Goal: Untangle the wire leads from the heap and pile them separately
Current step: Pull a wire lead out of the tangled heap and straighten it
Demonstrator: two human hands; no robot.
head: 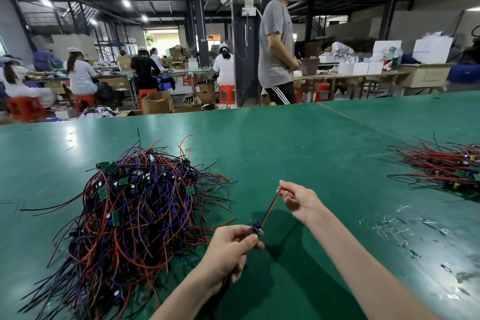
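Note:
A big tangled heap (135, 205) of red, black and purple wire leads with small green circuit boards lies on the green table (298, 143) at the left. My left hand (228, 252) grips one small board (255, 230) by its end, just right of the heap. From that board a red and black lead (270, 209) runs up taut to my right hand (298, 200), which pinches its far end. A second, flatter pile (446, 166) of sorted leads lies at the far right.
Small bits of scrap and scuff marks (405, 228) dot the table at the right. A seam (363, 125) crosses the tabletop. A person in a grey shirt (278, 44) stands behind the far edge; several seated workers fill the background at the left.

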